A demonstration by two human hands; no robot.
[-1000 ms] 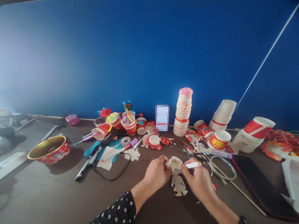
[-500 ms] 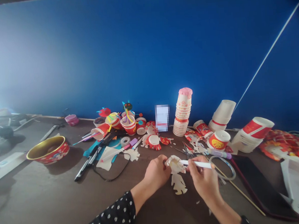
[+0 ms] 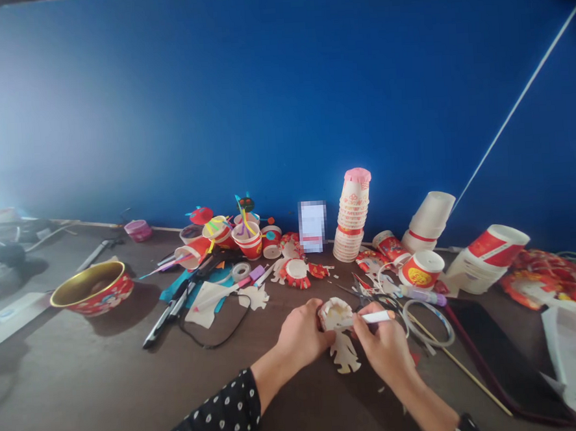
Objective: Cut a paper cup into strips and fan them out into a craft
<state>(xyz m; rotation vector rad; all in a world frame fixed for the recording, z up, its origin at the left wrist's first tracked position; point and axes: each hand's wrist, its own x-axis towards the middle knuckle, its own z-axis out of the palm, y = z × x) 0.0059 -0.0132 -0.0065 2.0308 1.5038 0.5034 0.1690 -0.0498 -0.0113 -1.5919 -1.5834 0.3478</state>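
My left hand [image 3: 302,335] grips the left side of a cut-down paper cup [image 3: 335,309], its pale inside facing up and its rim ragged. In my right hand [image 3: 384,347] is a white marker [image 3: 376,317] with an orange-tinted end, fingers closed round it. The marker's left end reaches over the cup piece; whether it touches the paper I cannot tell. Just below the cup piece lies a pale cutout [image 3: 345,356] with jagged, leaf-like edges. Scissors [image 3: 366,298] lie beyond my right hand, partly hidden among paper scraps.
A gold-lined bowl [image 3: 95,292] stands at the left. Decorated cups [image 3: 248,244] are behind my left hand. Stacked paper cups [image 3: 349,218] rise at the back. To the right lie a tape roll [image 3: 429,324], a thin stick [image 3: 478,381] and a dark flat panel [image 3: 506,358].
My right hand has shifted left and slightly down, carrying the marker further over the cup piece. The cup piece has turned a little in my left hand, which stays in place.
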